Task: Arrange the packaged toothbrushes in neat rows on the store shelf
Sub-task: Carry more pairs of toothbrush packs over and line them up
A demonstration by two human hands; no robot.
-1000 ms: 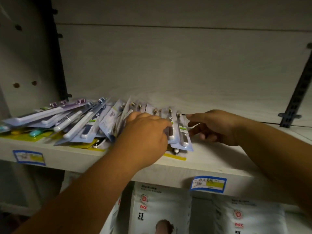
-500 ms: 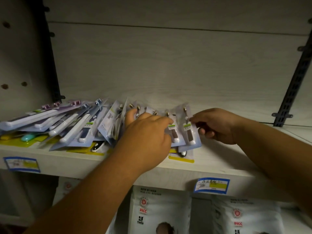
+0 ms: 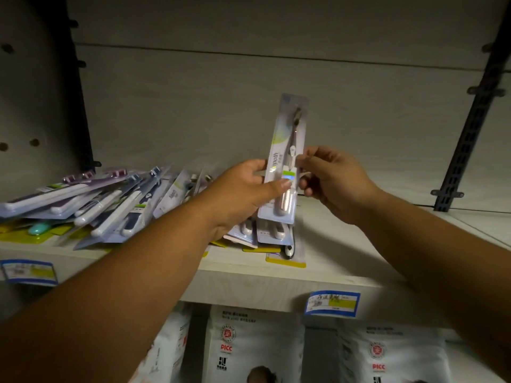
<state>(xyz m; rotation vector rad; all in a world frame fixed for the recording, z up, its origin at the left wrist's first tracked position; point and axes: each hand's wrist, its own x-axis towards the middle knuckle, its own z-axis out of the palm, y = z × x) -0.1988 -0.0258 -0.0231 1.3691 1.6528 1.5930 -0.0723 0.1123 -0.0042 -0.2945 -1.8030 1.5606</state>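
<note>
The pale wood-grain shelf (image 3: 345, 261) runs flat across the view, with a matching back panel (image 3: 193, 111) above it and one dark slotted metal upright (image 3: 467, 134) at 3 o'clock.

At 9 o'clock a loose pile of toothbrush packs (image 3: 105, 205) lies fanned and overlapping on the shelf. They are long, flat, glossy blister cards with white, purple and teal handles, too tangled to count.

At 6 o'clock, under the shelf, three white printed bags (image 3: 254, 346) stand side by side.

Two hands meet at the centre. The left hand (image 3: 243, 189) grips the lower half of a single toothbrush pack (image 3: 287, 150), thumb laid across its front and fingers curled behind its left edge. The right hand (image 3: 334, 181) pinches the same pack's right edge between thumb and forefinger, its other fingers loosely curled.

This pack stands nearly upright above the shelf, head end at 12 o'clock. It is a narrow clear blister on a pale blue card holding one slim grey-white brush.

Just below it, at 6 o'clock from it, a yellow-edged pack (image 3: 287, 255) lies flat near the shelf's front lip.

Two blue-bordered paper price labels sit on the shelf's front edge, one (image 3: 29, 272) at 8 o'clock and one (image 3: 331, 303) at 5 o'clock.
</note>
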